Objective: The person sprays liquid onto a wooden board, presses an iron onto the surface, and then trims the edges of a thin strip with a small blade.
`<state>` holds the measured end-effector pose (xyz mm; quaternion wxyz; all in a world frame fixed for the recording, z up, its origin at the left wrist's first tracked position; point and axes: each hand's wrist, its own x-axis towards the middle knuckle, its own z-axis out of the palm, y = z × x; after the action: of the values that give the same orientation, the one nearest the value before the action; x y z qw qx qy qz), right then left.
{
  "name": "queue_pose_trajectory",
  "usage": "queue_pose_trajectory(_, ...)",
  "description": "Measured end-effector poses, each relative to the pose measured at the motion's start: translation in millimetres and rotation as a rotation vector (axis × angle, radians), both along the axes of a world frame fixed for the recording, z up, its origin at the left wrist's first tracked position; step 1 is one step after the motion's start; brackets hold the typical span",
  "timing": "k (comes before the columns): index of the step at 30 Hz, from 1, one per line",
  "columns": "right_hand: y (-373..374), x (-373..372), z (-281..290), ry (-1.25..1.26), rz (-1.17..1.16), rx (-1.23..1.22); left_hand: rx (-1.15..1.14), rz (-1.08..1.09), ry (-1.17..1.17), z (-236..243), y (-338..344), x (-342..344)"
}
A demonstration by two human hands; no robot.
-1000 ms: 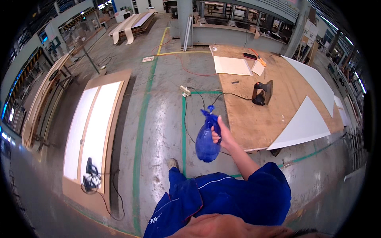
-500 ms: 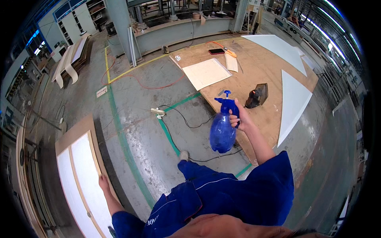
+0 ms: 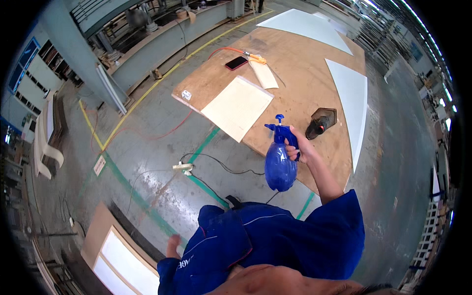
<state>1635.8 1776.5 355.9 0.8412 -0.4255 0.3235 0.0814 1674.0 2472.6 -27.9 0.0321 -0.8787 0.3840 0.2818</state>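
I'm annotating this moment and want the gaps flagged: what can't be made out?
Head view:
Left hand: blurred; finger positions unclear.
White-and-brown panel: near end cut off by the lower edge.
Blue pump sprayer: fill level obscured by tinted plastic.
Right hand: palm hidden by its own grip.

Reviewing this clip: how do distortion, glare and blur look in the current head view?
Head view: fisheye distortion bows the edges of the right-hand white sheet, with black corners; head view: the lower-left white panel looks washed out; head view: the left hand looks soft, while the right hand and blue spray bottle appear fairly sharp.
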Motion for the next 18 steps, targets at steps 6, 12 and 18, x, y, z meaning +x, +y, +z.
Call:
queue_pose_trajectory(6, 7, 44, -1, 0.074, -0.186, -0.103, 0.013, 0.604, 0.439, 1, 31, 50)
queue_pose_trajectory(12, 14, 105, 12, 0.141, -0.321, -0.221, -0.044, 0.423, 0.391, -18, 50, 216)
queue_pose_trajectory(18, 50, 159, 29, 0.125, -0.333, -0.239, -0.362, 0.009, 0.128, -19, 0, 443)
